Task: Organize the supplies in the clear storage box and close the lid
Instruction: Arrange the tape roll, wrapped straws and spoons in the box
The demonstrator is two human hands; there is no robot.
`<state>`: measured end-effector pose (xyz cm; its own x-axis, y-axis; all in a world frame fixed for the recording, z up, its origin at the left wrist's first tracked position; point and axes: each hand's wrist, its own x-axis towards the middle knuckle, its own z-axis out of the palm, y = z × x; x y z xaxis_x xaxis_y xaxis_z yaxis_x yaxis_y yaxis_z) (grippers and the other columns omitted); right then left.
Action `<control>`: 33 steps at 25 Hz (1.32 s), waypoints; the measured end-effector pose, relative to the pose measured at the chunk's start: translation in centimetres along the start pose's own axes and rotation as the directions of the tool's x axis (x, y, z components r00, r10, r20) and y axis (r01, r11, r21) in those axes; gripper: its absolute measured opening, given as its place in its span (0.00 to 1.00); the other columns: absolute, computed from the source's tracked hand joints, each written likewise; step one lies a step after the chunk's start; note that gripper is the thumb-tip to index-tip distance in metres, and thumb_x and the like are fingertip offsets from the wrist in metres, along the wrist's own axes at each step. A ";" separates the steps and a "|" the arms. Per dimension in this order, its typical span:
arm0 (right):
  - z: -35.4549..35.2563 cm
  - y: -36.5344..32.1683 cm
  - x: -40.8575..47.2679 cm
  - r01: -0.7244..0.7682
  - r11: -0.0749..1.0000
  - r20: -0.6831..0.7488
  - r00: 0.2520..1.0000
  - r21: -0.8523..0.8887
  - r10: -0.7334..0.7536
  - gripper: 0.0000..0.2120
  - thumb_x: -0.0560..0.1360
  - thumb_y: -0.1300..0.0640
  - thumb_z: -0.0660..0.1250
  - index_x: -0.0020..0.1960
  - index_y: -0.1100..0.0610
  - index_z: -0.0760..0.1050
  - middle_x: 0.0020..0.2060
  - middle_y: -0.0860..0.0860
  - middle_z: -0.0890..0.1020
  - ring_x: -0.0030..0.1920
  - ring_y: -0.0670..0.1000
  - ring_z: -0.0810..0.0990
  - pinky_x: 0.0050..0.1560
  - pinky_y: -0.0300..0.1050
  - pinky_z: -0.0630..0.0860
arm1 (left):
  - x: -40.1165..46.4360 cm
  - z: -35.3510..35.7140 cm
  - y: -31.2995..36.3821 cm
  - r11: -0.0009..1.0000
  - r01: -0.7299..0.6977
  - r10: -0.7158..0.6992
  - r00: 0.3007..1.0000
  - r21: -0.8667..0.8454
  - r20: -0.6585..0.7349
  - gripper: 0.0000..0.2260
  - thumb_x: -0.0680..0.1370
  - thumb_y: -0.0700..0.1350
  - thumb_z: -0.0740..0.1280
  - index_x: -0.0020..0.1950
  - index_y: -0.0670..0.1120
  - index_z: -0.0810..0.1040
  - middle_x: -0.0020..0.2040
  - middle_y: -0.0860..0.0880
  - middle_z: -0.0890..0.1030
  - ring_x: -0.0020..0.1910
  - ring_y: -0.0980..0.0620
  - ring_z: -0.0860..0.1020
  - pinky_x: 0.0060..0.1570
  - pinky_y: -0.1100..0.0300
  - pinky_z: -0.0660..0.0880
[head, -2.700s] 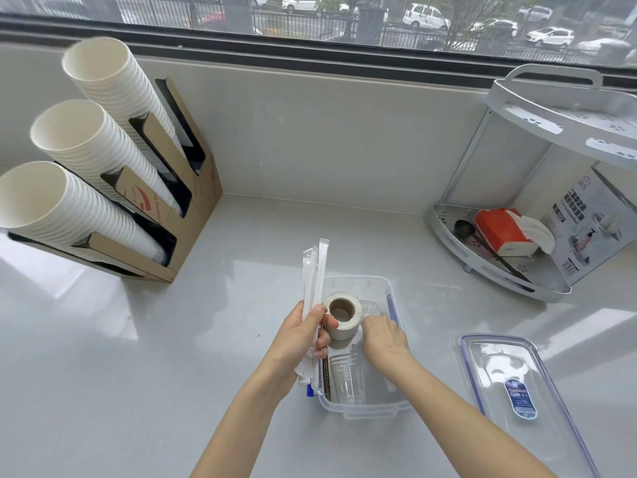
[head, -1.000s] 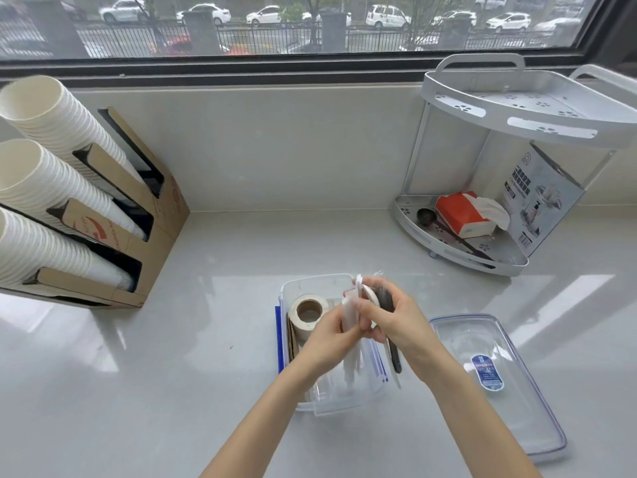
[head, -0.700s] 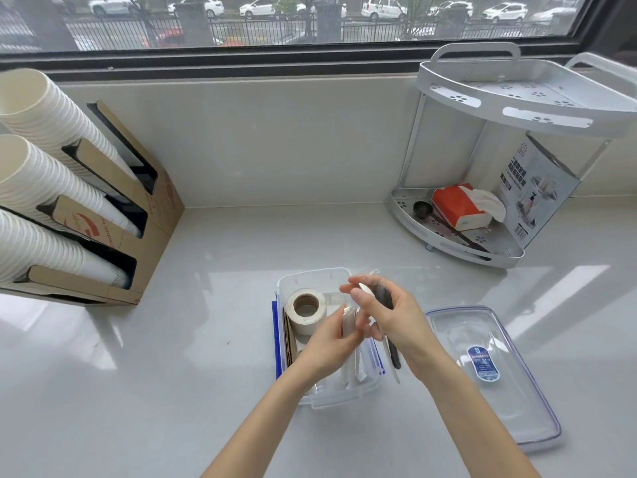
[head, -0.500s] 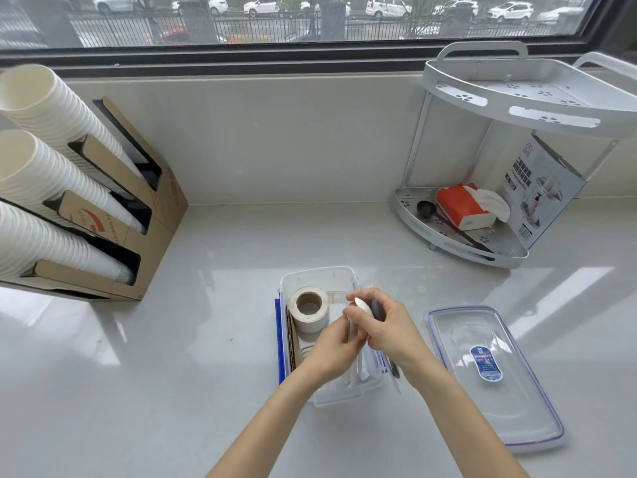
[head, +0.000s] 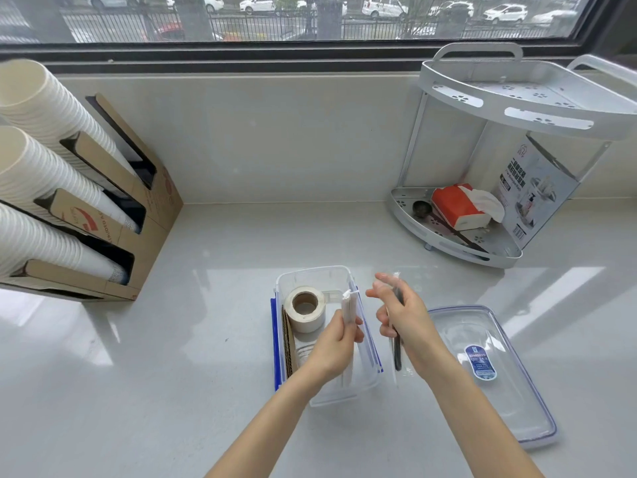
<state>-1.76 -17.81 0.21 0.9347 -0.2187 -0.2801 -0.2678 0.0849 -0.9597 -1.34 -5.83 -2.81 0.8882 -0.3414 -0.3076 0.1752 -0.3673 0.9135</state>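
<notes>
On the pale desk [head: 206, 339] below the window [head: 310, 19] we see the clear storage box [head: 312, 274] standing open, with our two hands working above it. Our left hand [head: 336, 346] hovers over the right half of the box, its fingers [head: 355, 331] curled round a bundle of white paper-wrapped sticks [head: 348, 307] that stands nearly upright, its lower end down inside the box. Our right hand [head: 405, 317] is just to the right of the box, apart from the left hand, fingers closed on a black utensil in a clear wrapper [head: 397, 353] that hangs down over the desk; the forefinger points out toward the bundle.

Inside the box a roll of white tape [head: 305, 312] lies against the left side, brown cardboard pieces [head: 287, 346] stand on edge along the left wall, and a clear plastic cup [head: 303, 351] lies on the bottom beneath our left hand. The box's blue latches [head: 274, 326] hang open on its long sides.

The clear lid [head: 499, 391] lies flat on the desk to the right of the box, near our right forearm, a blue label [head: 480, 362] on it.

At the far left a cardboard dispenser [head: 144, 208] holds three slanted stacks of white paper cups [head: 44, 174]. At the far right a white two-tier corner shelf [head: 517, 105] carries a red tissue pack [head: 455, 208], a dark scoop [head: 421, 208] and a printed product box [head: 531, 194] on its lower tier.
</notes>
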 end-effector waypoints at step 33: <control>1.7 -0.8 0.1 -0.077 0.996 0.078 0.994 0.046 0.074 0.11 0.80 0.58 0.53 0.59 0.52 0.70 0.44 0.48 0.76 0.39 0.47 0.72 0.46 0.44 0.72 | -1.5 -1.3 1.3 0.952 0.075 -0.053 0.995 -0.296 0.082 0.10 0.75 0.42 0.64 0.56 0.46 0.73 0.43 0.48 0.77 0.42 0.56 0.79 0.37 0.68 0.79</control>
<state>-1.08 -16.26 1.03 0.9279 -0.1355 -0.3475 -0.3281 0.1463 -0.9332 -1.93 -4.70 -0.79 0.8399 -0.3907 -0.3766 0.3595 -0.1193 0.9255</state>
